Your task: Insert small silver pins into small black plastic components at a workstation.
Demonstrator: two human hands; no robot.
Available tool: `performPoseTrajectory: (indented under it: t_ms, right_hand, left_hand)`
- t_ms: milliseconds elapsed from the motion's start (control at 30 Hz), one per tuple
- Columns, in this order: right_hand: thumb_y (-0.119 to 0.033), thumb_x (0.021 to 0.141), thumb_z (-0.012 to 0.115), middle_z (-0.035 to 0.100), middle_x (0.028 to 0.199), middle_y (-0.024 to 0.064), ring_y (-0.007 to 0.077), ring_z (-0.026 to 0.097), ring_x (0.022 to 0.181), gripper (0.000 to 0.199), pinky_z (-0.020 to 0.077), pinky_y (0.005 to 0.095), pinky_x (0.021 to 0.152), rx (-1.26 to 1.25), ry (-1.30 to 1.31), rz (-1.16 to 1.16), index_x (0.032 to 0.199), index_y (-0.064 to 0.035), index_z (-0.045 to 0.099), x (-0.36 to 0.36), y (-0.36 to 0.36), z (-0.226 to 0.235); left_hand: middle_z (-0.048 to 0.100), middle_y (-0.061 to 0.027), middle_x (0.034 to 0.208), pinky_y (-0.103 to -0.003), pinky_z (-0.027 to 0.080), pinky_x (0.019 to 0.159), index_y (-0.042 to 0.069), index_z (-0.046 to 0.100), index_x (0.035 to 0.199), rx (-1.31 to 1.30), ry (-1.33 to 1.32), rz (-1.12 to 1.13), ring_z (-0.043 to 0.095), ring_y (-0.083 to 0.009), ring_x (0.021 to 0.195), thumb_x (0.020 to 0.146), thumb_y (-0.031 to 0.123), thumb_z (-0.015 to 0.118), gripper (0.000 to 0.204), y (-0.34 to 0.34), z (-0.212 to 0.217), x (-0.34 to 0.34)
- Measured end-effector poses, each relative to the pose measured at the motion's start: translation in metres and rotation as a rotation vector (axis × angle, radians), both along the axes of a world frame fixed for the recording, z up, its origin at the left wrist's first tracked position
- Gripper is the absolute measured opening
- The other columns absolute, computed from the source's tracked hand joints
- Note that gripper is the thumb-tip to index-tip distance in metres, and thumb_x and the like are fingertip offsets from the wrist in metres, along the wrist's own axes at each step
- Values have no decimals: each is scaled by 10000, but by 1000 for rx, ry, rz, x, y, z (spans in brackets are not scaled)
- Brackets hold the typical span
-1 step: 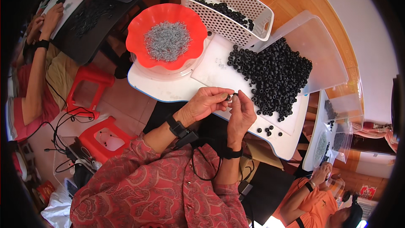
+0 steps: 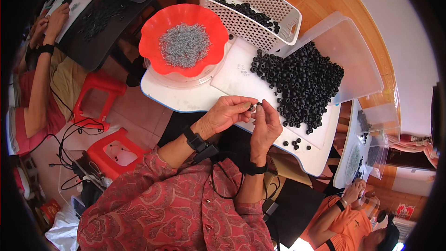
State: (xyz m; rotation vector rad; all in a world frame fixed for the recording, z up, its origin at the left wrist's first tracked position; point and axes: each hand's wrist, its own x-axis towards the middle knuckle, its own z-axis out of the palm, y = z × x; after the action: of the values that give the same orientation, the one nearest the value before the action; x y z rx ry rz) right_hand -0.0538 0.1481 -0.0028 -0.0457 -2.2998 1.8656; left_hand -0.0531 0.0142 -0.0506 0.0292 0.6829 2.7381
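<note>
My left hand (image 2: pixel 228 113) and my right hand (image 2: pixel 266 126) meet fingertip to fingertip just over the front edge of the white table. A small black ring-shaped part (image 2: pixel 252 108) is pinched between my left thumb and fingers. Right beside it, my right thumb and forefinger close on another small black piece (image 2: pixel 259 104), mostly hidden by the fingers. To the right of my hands spreads a big heap of black ring-shaped parts (image 2: pixel 304 83). A red wavy-rimmed bowl (image 2: pixel 151 56) at the far left holds many tiny clear-grey pieces (image 2: pixel 185 45).
A white perforated basket (image 2: pixel 251 30) with black parts stands at the back. The heap spills from a clear plastic bin (image 2: pixel 357 65). Several loose black parts (image 2: pixel 292 144) lie near the table's right corner. Red stools (image 2: pixel 114 151) stand at left; co-workers sit on both sides.
</note>
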Motion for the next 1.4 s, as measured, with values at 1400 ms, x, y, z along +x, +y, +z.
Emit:
performPoseTrajectory:
  t_ms: [1400]
  right_hand:
    - [15,904,620,633,1044,59,135,594,970,152,468,271,886,-173,75,47,1049,34,662,7,-10,-6]
  left_hand:
    - [654,-41,960,-248,556,789,-16,624,1182,94,-63,58,635,-96,807,972,118,583,253,4,7,0]
